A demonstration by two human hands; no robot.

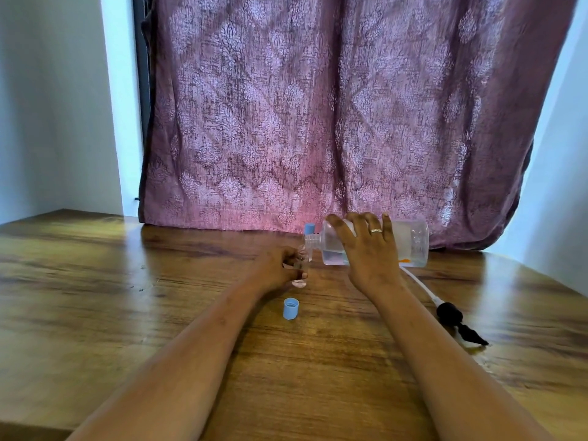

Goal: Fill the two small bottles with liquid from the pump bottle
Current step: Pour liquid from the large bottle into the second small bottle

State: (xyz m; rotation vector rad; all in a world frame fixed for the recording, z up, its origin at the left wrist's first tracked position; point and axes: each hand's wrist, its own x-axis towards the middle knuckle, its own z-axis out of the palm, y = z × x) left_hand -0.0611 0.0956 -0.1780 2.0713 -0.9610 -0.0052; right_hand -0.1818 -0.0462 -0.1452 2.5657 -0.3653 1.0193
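My right hand (366, 246) grips the large clear pump bottle (410, 246), tipped on its side with its open neck pointing left. The neck sits just above the mouth of a small clear bottle (300, 272), which my left hand (280, 268) holds upright on the wooden table (159, 297). Behind it stands a second small bottle with a blue cap (309, 229), mostly hidden. A loose blue cap (291, 308) lies on the table in front of my left hand. The black pump head with its white tube (448, 311) lies on the table to the right.
A patterned purple curtain (334, 122) hangs behind the table's far edge. White walls stand on both sides. The table's right edge runs diagonally near the pump head.
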